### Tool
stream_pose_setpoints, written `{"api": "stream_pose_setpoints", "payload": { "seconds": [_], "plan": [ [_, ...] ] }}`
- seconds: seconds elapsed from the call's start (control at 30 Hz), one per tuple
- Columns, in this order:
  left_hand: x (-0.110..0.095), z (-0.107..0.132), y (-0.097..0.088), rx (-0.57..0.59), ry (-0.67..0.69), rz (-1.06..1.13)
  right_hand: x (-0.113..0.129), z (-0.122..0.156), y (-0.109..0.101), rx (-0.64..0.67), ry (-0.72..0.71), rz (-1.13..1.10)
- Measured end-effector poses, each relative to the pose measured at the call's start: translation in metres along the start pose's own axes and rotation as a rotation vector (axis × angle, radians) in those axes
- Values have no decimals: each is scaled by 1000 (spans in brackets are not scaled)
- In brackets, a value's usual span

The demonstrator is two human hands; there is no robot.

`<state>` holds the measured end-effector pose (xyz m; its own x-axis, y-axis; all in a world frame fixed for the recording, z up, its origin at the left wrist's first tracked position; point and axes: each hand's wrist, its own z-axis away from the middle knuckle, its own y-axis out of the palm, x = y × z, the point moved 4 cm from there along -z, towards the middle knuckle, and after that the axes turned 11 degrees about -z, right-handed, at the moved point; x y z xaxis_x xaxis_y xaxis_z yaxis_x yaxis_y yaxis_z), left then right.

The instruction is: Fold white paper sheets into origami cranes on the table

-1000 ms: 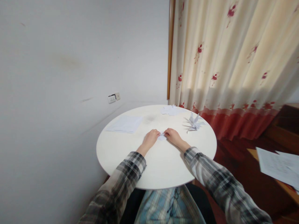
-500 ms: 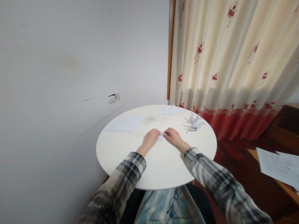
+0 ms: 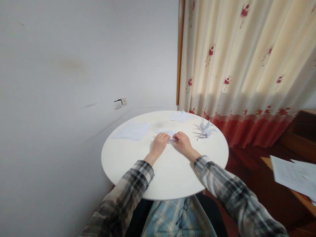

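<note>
Near the middle of the round white table (image 3: 172, 174), a partly folded sheet of paper (image 3: 169, 133) lies between my hands. My left hand (image 3: 160, 144) is closed on the left part of its near fold, fingertips pinching. On the other side my right hand (image 3: 183, 142) pinches the right part of that fold. The fingers hide much of the crease. To the right of my right hand stand several folded paper cranes (image 3: 205, 129), bunched together. Off to the left of my left hand is a stack of white paper sheets (image 3: 132, 131).
More white paper pieces (image 3: 181, 116) lie at the table's far edge. A wall socket (image 3: 118, 104) is at the left, a flowered curtain (image 3: 237, 65) behind. Written sheets (image 3: 291, 174) rest on a wooden surface at the right.
The paper's far part now shows opened out beyond my fingers, where only a narrow strip and a small near flap showed before. Both hands have shifted slightly away from me.
</note>
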<state>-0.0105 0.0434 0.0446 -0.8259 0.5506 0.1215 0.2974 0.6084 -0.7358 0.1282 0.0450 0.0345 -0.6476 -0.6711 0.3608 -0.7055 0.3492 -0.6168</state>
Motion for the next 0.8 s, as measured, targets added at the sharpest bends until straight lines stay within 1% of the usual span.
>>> {"api": "stream_pose_setpoints", "payload": {
  "seconds": [0.17,0.4,0.57,0.7,0.8],
  "plan": [
    [-2,0,1,-20,26,-10,1,-1,1,-5,-22,124],
    [-2,-1,6,65,12,-92,7,-1,6,89,-84,250],
    [-2,-1,8,79,2,-85,10,0,6,107,-120,293],
    [3,0,9,67,-51,-67,11,0,3,73,-98,277],
    [9,1,6,44,-119,-93,10,-1,-1,-31,-74,242]
  ]
}}
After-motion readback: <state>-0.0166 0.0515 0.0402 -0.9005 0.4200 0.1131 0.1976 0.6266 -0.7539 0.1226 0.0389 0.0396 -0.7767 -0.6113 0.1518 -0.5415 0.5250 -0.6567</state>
